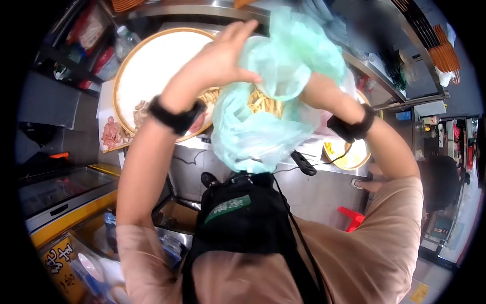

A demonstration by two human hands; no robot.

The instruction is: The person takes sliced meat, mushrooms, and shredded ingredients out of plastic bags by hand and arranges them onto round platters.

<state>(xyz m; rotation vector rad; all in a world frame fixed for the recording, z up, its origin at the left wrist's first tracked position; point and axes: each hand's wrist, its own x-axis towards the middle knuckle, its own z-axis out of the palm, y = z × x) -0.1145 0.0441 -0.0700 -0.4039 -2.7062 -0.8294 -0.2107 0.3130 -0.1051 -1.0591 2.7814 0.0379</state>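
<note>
A thin pale green plastic bag (258, 139) stands at the table's near edge, its mouth open on a heap of pale yellow strips (266, 104) that look like noodles or cut tofu skin. More green plastic (306, 43) billows above and behind it; whether it is the same bag I cannot tell. My left hand (217, 61) is open with fingers stretched out, its thumb at the plastic's left edge. On the other side, my right hand (324, 93) grips the green plastic, its fingertips hidden behind the folds. Each wrist wears a black band.
A large round tray (115, 93) with a tan rim lies on the left, with pinkish meat pieces (114, 133) beside it. At right is a smaller round tray (349, 166) with yellow bits. A black device (304, 163) with a cable hangs at the table edge. A red stool (350, 218) stands below.
</note>
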